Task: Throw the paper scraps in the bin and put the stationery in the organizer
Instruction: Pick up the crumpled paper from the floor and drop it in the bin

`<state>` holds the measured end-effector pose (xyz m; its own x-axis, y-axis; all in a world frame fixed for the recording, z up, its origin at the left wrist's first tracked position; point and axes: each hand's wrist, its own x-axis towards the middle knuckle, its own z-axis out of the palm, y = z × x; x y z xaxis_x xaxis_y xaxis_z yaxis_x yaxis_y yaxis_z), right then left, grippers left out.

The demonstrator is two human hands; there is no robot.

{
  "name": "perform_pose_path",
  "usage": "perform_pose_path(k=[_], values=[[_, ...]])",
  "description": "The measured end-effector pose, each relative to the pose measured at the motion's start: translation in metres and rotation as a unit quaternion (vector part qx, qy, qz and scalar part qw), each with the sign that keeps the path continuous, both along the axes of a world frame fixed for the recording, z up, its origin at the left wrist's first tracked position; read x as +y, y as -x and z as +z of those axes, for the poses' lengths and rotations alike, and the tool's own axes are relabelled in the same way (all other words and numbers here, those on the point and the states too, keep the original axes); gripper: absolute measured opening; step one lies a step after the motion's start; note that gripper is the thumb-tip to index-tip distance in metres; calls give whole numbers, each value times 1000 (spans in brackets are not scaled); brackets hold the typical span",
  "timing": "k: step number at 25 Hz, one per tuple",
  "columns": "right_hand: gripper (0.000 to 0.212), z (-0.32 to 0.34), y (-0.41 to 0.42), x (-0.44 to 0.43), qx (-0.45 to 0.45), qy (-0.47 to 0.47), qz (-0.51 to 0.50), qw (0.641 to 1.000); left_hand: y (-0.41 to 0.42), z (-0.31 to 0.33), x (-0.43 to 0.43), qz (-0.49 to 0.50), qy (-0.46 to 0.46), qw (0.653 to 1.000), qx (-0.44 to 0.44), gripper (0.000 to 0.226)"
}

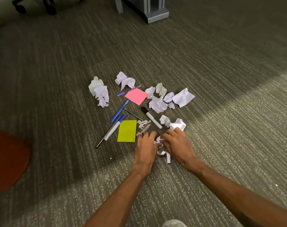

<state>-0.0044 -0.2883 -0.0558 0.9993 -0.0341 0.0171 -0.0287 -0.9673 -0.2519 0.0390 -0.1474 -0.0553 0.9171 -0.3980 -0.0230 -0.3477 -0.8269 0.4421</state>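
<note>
Several crumpled white paper scraps lie on the carpet: one pile at the left (100, 92), one at the back (125, 80), a cluster at the right (170, 98), and two close by (173, 122). Between them lie a pink sticky note (136, 96), a green sticky note (127, 131), a blue pen (120, 110), a purple pen (129, 90), a blue-capped marker (115, 126) and a black-capped marker (151, 117). My left hand (146, 146) and my right hand (176, 143) press together around a torn white paper scrap (162, 151). No bin or organizer is in view.
Grey striped carpet (57, 79) covers the floor. A grey metal furniture base (153, 13) stands at the back, chair castors (34, 7) at the back left. An orange-red rounded surface (7, 159) fills the left edge. A white shoe tip (174, 223) shows at the bottom.
</note>
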Motion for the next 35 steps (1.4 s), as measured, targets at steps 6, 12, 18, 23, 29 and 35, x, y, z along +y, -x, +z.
perform_pose_path(k=[6,12,18,23,29,35], values=[[12,17,0,10,-109,-287,-137,942,-6,17,11,60,176,980,68,29],[21,32,-13,-11,-180,-346,-219,894,-38,41,24,204,348,899,170,29],[20,31,-19,-25,-146,-317,-281,894,-76,51,30,320,257,896,169,31],[20,26,-43,-28,-113,-159,-164,967,-89,42,29,179,73,976,103,39],[38,15,-86,-28,57,-1,-136,989,-95,27,18,124,53,973,188,18],[24,16,-80,-24,-46,-153,-143,977,-103,21,25,113,68,985,108,11]])
